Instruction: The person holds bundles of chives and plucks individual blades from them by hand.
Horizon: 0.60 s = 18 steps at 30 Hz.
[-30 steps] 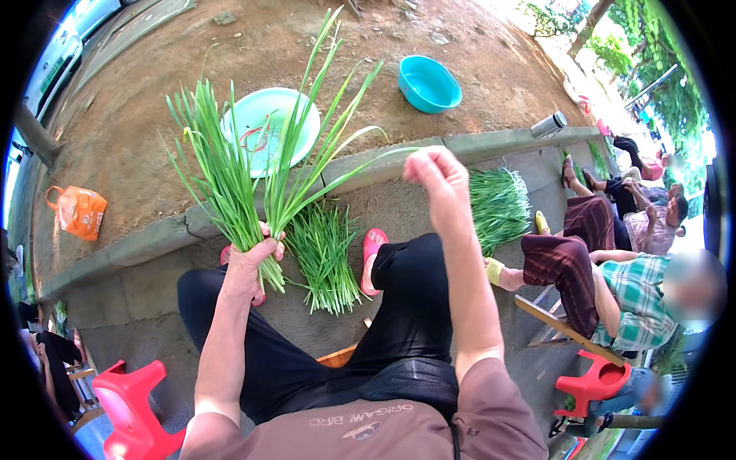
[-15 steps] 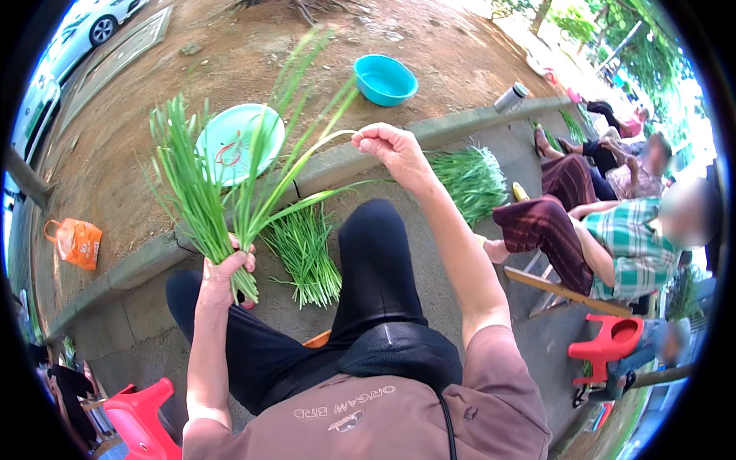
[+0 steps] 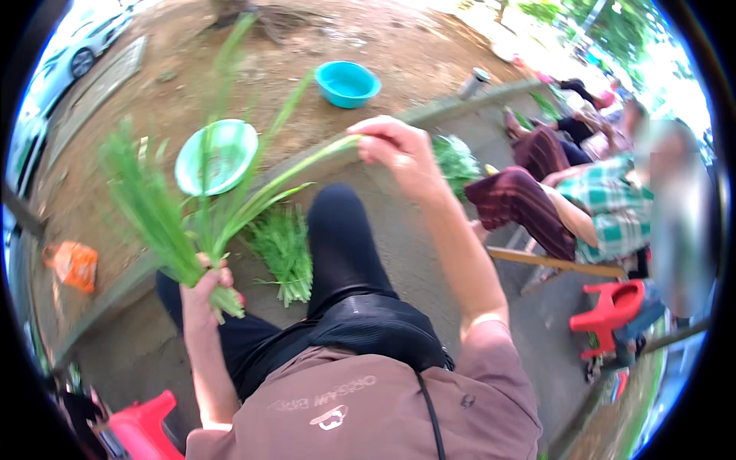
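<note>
My left hand [image 3: 204, 288] grips a bunch of long green leafy stalks [image 3: 165, 222] near their cut ends, leaves fanning up and to the left. My right hand [image 3: 399, 147] is raised above my right knee and pinches the tip of a single long green leaf [image 3: 295, 175] that runs back down into the bunch. A loose pile of the same greens [image 3: 285, 250] lies on the pavement between my knees.
A light green bowl [image 3: 215, 156] and a blue basin [image 3: 347, 83] sit on the dirt beyond a concrete kerb [image 3: 100, 303]. An orange bag [image 3: 73, 264] lies at left. Other people sit at right beside more greens [image 3: 458, 161] and a red plastic stool [image 3: 613, 310].
My right hand has pulled one leaf out to the right, away from the bunch. My left hand with the bunch has shifted slightly left and down as the view tilted.
</note>
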### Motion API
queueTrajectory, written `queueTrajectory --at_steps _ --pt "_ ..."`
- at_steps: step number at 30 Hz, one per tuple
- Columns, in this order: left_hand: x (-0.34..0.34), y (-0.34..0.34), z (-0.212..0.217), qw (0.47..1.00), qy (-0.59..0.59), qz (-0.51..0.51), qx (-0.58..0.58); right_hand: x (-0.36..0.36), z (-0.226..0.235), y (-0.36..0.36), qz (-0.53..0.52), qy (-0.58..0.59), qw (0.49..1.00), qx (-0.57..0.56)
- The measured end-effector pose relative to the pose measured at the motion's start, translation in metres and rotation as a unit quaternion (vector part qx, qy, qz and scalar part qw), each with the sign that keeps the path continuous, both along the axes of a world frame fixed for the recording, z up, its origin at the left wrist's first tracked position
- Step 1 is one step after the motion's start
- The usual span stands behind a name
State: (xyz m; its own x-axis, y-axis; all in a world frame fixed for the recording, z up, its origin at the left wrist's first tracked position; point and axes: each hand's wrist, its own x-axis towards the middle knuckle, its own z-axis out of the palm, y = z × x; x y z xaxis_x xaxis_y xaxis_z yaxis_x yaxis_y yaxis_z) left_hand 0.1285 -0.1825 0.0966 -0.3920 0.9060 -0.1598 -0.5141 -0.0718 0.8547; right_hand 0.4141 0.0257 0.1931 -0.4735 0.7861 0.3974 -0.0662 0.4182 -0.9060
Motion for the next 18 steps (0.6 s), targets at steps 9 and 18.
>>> queueTrajectory --at_steps 9,18 --pt "0.006 -0.012 0.002 0.998 -0.025 -0.016 0.053 0.006 0.003 0.001 -0.013 0.015 0.999 0.044" --pt "0.007 -0.003 0.007 0.998 -0.018 -0.019 0.063 -0.012 -0.014 0.028 -0.044 0.07 0.996 0.023"
